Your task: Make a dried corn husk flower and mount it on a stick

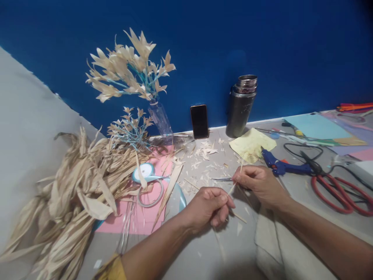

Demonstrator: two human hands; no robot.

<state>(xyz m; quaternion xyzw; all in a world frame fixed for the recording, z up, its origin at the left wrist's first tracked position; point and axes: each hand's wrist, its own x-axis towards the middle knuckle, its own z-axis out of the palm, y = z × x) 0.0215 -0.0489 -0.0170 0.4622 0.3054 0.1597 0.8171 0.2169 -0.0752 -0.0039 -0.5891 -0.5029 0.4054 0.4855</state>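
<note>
Low over the table, my left hand (pixel 211 206) is closed, its thumb and fingers pinching a thin straw-coloured strip (pixel 232 189). My right hand (pixel 259 184) is closed too, its fingertips on the upper part of the same strip, just right of the left hand. A slim pointed metal tool (pixel 222 179) shows at the right fingertips; I cannot tell whether it is held or lies behind them. Pale husk scraps (pixel 206 151) are scattered beyond both hands. A thin pale piece (pixel 239 217) sticks out below the left fingers.
Left lie dried corn husks (pixel 67 198), a ribbon spool (pixel 143 172) and a ring (pixel 150 204) on pink paper (pixel 140 223). Husk flowers (pixel 131 74), a phone (pixel 199 121) and a flask (pixel 241 109) stand behind. Right are a blue glue gun (pixel 287 167) and red-handled scissors (pixel 332 190).
</note>
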